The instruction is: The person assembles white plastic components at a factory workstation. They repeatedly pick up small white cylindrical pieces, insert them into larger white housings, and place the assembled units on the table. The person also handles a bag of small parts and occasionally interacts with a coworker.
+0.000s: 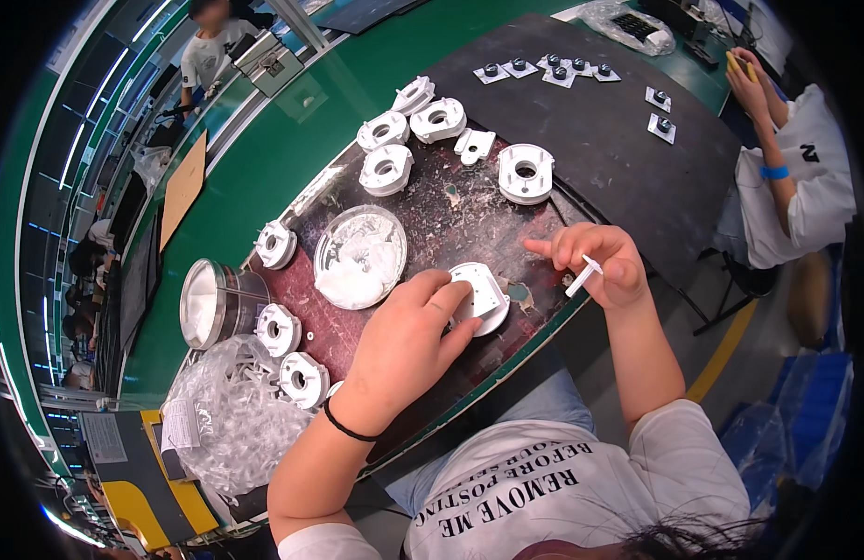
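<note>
Near the table's front edge lies a white plastic housing, a flat square plate with small holes on its upper side. My left hand grips it from the left, fingers across the top and thumb on the near side. To the right, raised past the edge, my right hand pinches a small white T-shaped plastic piece between thumb and fingers, its index finger stretched toward the left. Left of the housing is a round clear dish with white paste-like stuff in it. What lies under my left palm is hidden.
Similar white ring-shaped housings stand at the back and left of the table. A clear tub and a plastic bag of white pieces are at left. Small square plates with black parts lie on a dark mat. A co-worker sits at right.
</note>
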`<state>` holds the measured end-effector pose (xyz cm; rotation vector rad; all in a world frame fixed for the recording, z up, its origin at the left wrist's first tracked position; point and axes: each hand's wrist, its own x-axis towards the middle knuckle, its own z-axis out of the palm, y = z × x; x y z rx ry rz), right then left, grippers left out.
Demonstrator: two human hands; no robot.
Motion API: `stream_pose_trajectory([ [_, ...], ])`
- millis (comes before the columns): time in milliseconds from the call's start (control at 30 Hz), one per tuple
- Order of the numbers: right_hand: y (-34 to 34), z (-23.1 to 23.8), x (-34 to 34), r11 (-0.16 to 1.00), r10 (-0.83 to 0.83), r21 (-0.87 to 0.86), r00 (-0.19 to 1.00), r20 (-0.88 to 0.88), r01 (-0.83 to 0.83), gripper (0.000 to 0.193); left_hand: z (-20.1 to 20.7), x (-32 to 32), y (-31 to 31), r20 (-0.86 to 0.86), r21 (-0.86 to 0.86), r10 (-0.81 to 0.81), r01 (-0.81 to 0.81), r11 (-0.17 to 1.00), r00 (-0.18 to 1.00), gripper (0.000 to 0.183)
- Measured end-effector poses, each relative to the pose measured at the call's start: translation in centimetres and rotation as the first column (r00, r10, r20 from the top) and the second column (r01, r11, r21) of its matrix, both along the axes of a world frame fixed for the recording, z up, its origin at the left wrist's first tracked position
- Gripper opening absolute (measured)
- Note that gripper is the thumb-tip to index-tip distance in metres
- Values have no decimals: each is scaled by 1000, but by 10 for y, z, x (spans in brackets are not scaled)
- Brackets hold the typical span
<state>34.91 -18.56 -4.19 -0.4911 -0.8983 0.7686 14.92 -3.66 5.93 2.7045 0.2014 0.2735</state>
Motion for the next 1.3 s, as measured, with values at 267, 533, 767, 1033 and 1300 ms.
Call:
stream_pose_trajectory([
  [267, -1, 2, 0, 1000, 5, -27, 1000, 10, -5, 39, -3, 0, 1, 29, -7, 6, -6, 1000, 1000, 33],
  [533, 0, 0, 0, 1000, 8, -7, 1000, -13, -8, 35, -2, 1, 1, 9, -50, 24, -23, 998, 1000, 31],
  [767, -1, 3, 0, 1000, 9, 0, 1000, -19, -9, 35, -2, -4, 5, -1, -74, -18, 18, 997, 1000, 33],
  [1033, 1, 2, 0, 1000, 13, 7, 1000, -9, -13, 35, 0, -29, -1, -21, -70, -32, 30, 997, 999, 29],
  [1300, 1, 0, 1, 1000, 14, -3, 999, -33, -14, 32, -1, -32, -1, -28, -47, -26, 24, 999, 999, 33],
])
